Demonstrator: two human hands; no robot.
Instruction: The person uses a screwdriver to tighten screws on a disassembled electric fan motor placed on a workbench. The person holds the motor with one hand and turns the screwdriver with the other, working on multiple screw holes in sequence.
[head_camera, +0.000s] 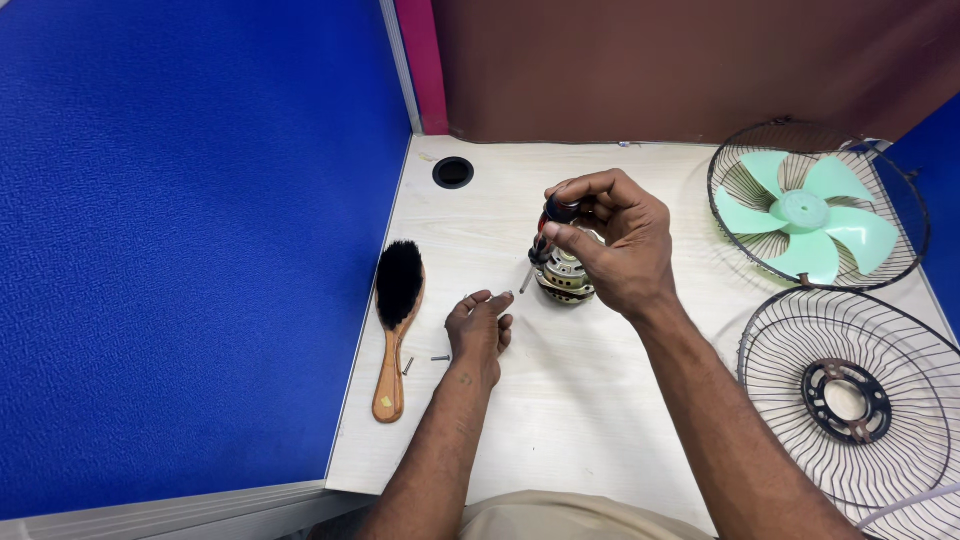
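On the pale worktop (600, 400), two wire fan guards count as the largest things: one at about three o'clock from the motor, with the green fan blade (805, 225) lying in it, and a second guard (850, 400) at about four o'clock, bare, showing its dark centre ring. There is one blade, with five lobes.

Next in size is one wooden-handled brush (395, 330) with black bristles, at about nine o'clock from the motor, near the worktop's left edge.

The fan motor (563, 275), one only, stands near the middle of the worktop. The right hand (615, 245) is over it, its grip closed on the red-and-black handle of one screwdriver (553, 225), whose shaft slants down at the motor's left side. The left hand (480, 325) rests on the worktop at about eight o'clock from the motor, fingers curled loosely; whether it pinches anything small I cannot tell.

Smallest are the loose screws (440, 357): two I can count, lying between the brush handle and the left hand.

Risks, as I judge them: the motor is not steadied by the left hand, so pressure from the screwdriver could tip or spin it. The tip might slip off a screw head and gouge the windings. The loose screws lie near the left edge and could roll off or drop into the round cable hole (453, 172) at eleven o'clock.
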